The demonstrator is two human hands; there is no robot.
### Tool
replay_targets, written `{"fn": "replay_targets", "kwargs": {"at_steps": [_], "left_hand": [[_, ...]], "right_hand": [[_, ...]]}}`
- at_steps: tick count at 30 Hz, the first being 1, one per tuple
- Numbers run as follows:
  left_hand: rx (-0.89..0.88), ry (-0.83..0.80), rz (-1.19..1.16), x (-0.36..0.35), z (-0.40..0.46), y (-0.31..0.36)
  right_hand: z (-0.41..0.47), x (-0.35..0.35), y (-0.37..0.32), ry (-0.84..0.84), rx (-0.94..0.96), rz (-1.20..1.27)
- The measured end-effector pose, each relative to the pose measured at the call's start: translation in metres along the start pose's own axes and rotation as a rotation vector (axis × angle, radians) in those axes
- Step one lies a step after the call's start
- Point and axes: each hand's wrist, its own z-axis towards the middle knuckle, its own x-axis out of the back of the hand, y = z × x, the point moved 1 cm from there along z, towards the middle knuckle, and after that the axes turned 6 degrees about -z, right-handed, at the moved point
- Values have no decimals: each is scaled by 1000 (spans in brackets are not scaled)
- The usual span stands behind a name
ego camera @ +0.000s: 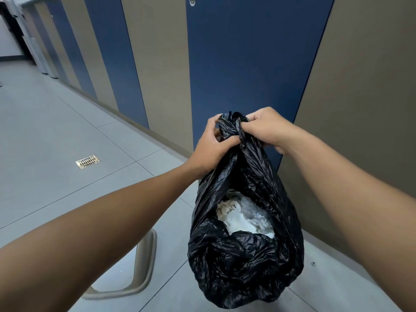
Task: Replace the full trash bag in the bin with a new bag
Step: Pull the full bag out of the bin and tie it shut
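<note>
Trash bag [243, 255], black plastic, full, held up above grey floor tiles [56, 122]; long axis vertical, gathered neck uppermost. Left hand [210, 149] and right hand [262, 126] both clenched around the bunched neck, fingertips partly buried in folds. Gap in the side shows white crumpled paper [238, 218]; other contents hidden. Curved metal bin rim [146, 262] at lower left, mostly cut off by the arm. No legible writing.

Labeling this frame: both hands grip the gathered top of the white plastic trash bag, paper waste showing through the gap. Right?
Not quite. The plastic trash bag is black, not white, as the head view shows. Left hand and right hand do grip its gathered top, with white paper waste visible.
</note>
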Motion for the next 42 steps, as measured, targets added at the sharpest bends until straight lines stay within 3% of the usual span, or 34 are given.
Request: {"fn": "replay_targets", "kwargs": {"at_steps": [6,9,11,14,17,20,24,28,34,38,42], "left_hand": [[110,-40,230,4,1,-2],[151,56,208,9,8,-4],[203,132,157,12,13,-5],[248,196,146,16,16,-6],[252,215,175,18,18,-4],[210,219,230,16,19,1],[186,205,408,18,20,2],[192,130,474,14,20,4],[328,103,329,11,19,7],[428,79,140,17,17,10],[439,55,68,21,17,10]], "right_hand": [[-5,-11,-2,-169,-73,34],[-8,-9,-8,-140,-84,-186],[-14,-7,-14,-273,-136,-383],[-22,-10,-15,-505,-192,-469],[-22,-13,-18,-452,-119,-543],[-23,-11,-23,-374,-133,-821],[-34,-15,-10,-550,-303,-935],[-33,-3,-8,-678,-300,-865],[-24,1,-29,-421,-150,-706],[-29,-25,-39,-336,-123,-506],[-40,-66,-47,-374,-205,-667]]}}
